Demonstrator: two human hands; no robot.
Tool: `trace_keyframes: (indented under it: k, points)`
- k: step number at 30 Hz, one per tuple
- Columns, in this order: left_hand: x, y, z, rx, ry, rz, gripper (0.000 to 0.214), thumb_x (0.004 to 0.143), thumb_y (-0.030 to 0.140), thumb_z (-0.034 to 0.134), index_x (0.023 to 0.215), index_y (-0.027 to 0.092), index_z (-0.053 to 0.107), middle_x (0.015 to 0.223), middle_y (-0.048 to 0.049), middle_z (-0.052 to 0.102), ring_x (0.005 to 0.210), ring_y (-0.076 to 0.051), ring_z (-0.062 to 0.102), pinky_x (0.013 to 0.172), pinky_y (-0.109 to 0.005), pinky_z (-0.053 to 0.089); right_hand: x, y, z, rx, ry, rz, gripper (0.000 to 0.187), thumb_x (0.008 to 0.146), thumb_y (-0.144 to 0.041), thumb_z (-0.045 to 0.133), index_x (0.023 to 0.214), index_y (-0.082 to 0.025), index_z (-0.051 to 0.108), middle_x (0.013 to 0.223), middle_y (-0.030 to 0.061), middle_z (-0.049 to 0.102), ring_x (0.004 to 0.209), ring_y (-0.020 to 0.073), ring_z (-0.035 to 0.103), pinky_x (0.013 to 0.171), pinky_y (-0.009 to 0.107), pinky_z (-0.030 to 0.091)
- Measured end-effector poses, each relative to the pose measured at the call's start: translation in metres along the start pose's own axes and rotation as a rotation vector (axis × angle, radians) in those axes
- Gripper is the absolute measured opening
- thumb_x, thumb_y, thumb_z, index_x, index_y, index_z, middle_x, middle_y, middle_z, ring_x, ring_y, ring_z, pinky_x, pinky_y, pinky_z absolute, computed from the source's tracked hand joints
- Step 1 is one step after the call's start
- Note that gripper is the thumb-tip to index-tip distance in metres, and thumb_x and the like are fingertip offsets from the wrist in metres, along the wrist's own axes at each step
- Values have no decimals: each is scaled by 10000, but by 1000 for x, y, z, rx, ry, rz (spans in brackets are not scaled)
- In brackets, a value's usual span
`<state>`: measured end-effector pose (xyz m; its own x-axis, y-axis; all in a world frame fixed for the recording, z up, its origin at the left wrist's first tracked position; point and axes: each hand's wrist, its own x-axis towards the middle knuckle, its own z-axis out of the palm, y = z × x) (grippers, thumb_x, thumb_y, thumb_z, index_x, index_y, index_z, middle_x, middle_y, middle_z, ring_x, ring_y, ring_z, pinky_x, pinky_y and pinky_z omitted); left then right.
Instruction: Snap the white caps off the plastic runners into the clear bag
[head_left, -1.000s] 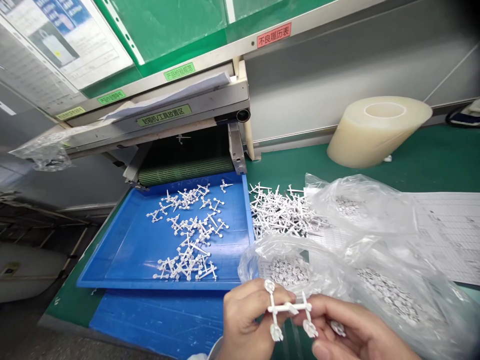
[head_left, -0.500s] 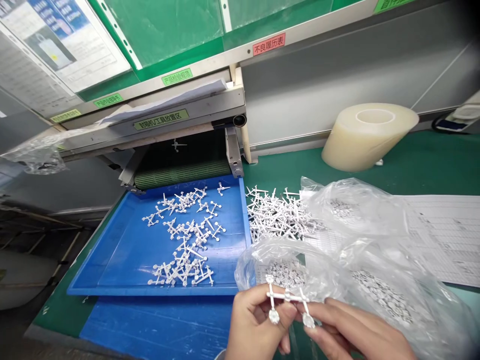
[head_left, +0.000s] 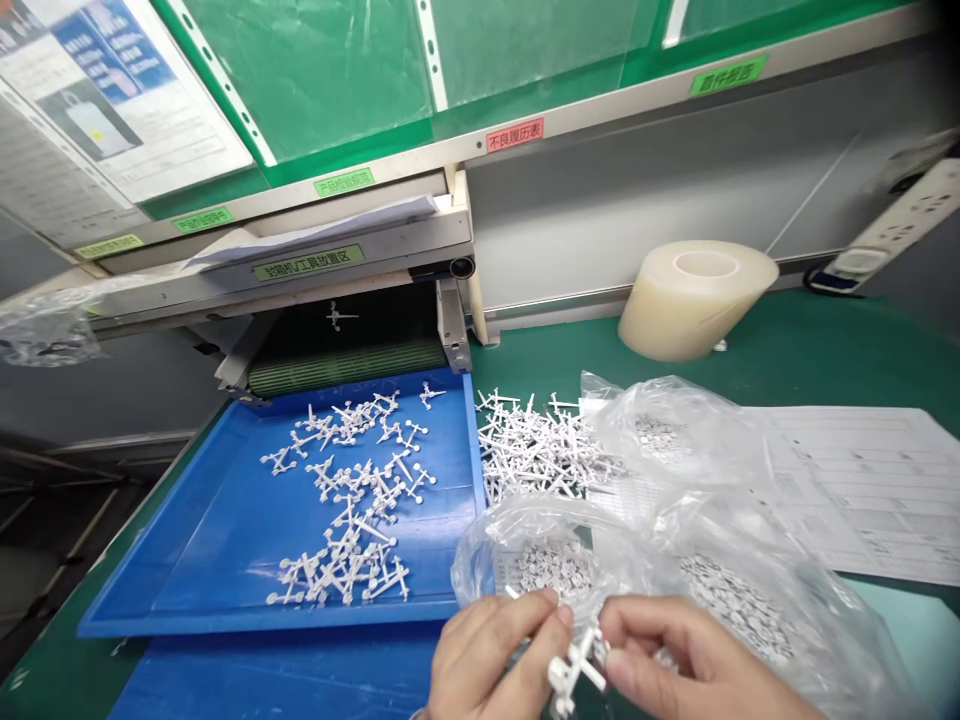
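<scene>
A white plastic moulded sprue [head_left: 577, 668] with small round ends is held between my hands, tilted, over the open mouth of a clear plastic bag. My left hand [head_left: 491, 655] is closed on its left side, with the fingers curled over it. My right hand [head_left: 675, 655] pinches the right side between thumb and forefinger. Just beyond my hands, the nearest clear bag [head_left: 480, 545] holds many small round white pieces [head_left: 555, 568]. Part of the sprue is hidden by my fingers.
At left, a blue tray [head_left: 217, 540] holds white sprues below a dark conveyor belt [head_left: 360, 345] carrying another one. Bare white sticks [head_left: 536, 445] are heaped beside it. Two more bags [head_left: 697, 405] [head_left: 817, 590], a tape roll [head_left: 675, 315] and printed sheets [head_left: 862, 480] lie right.
The sprue has turned from roughly level to tilted, and my left fingers have curled over it. Both hands have shifted slightly left. The camera view has shifted.
</scene>
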<state>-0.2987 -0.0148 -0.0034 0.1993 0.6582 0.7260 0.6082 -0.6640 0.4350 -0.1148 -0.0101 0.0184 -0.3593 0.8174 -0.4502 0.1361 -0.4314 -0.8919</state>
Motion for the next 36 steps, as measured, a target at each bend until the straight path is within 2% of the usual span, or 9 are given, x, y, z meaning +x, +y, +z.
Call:
trace_keyframes:
  k: [3,6,9,13,19,25,30,33,36]
  points:
    - [0,-6,5,-92,-31,-62,128,870,134,578,850,177,698,696,-51,720,572,-141,644,547,-220,506,2,-15,-35,-232,128,-72,357,791,-427,615,564,-202,456,546,-48,362,536,122,306,504,249,242]
    - [-2,-10,10,-282,-73,-200,142,890,190,555,866,187,695,724,-52,701,610,-140,653,575,-205,513,5,-24,-55,-331,110,-75,304,801,-370,597,574,-205,480,562,-39,402,535,127,315,503,251,253]
    - [-3,-11,12,-454,-100,-310,138,886,227,564,890,204,700,756,-44,699,630,-134,657,600,-192,515,9,-24,-46,-350,36,-59,223,818,-429,593,752,-216,610,585,-46,402,565,135,355,528,245,266]
    - [-4,-11,13,-531,-101,-361,144,888,239,562,903,218,704,754,-35,692,635,-126,648,605,-186,502,11,-17,-19,-258,-102,-40,428,777,-618,585,945,-230,651,577,-72,315,552,129,306,525,244,223]
    - [-7,-15,12,-476,-140,-282,133,867,178,583,938,206,691,794,-48,692,666,-140,652,611,-206,500,12,-11,-10,-174,-126,-98,504,802,-685,523,785,-188,610,585,-70,319,563,112,296,525,239,218]
    - [-3,-13,15,-283,-93,-39,113,880,115,545,880,135,656,722,-80,686,597,-140,604,560,-221,483,12,-15,-15,223,-290,197,466,787,-619,607,673,-172,540,404,-145,206,374,48,100,361,196,80]
    - [5,-10,11,-316,-106,19,69,869,125,590,898,124,652,719,-73,698,589,-124,619,541,-194,491,12,-8,-19,463,-400,219,457,821,-538,616,615,-130,604,336,-145,254,290,22,91,303,179,75]
    - [5,-13,8,-283,-98,45,72,854,98,605,904,110,655,732,-81,695,610,-126,625,563,-195,503,10,-5,-19,490,-348,245,440,764,-570,662,688,-138,624,386,-140,271,322,26,93,311,168,89]
    - [-3,-19,8,-230,-33,-48,127,857,67,576,915,133,669,770,-83,686,650,-139,623,590,-216,505,4,-8,-17,181,-155,99,468,763,-636,620,763,-168,638,456,-118,269,394,48,186,385,174,172]
